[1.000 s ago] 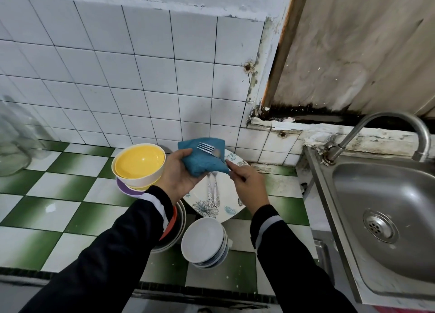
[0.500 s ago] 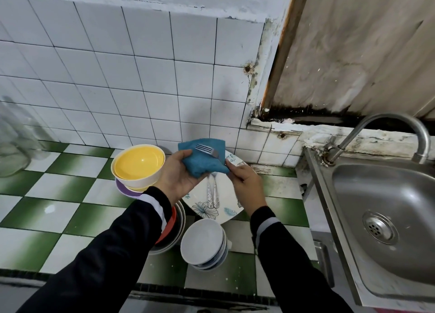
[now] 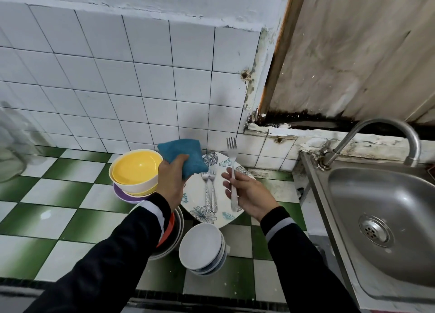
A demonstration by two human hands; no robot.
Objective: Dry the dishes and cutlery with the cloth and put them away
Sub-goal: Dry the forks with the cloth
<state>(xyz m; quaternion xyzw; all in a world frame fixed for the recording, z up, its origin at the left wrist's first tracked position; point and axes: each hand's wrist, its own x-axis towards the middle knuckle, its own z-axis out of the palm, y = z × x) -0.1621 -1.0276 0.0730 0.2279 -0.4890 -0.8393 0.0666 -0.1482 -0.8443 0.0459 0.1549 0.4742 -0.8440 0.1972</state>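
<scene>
Fork held clear of the cloth, drying under way.
Right hand pinches one fork upright; left hand grips the blue cloth. Two forks lie on the floral plate; stacked bowls remain, nothing visibly stored.

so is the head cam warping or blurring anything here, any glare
Head view: the wide-angle lens bows the wall tiles; the jar at far left is soft and smeared; mild sheen on the sink and tap; the fork in the right hand is sharp.
</scene>
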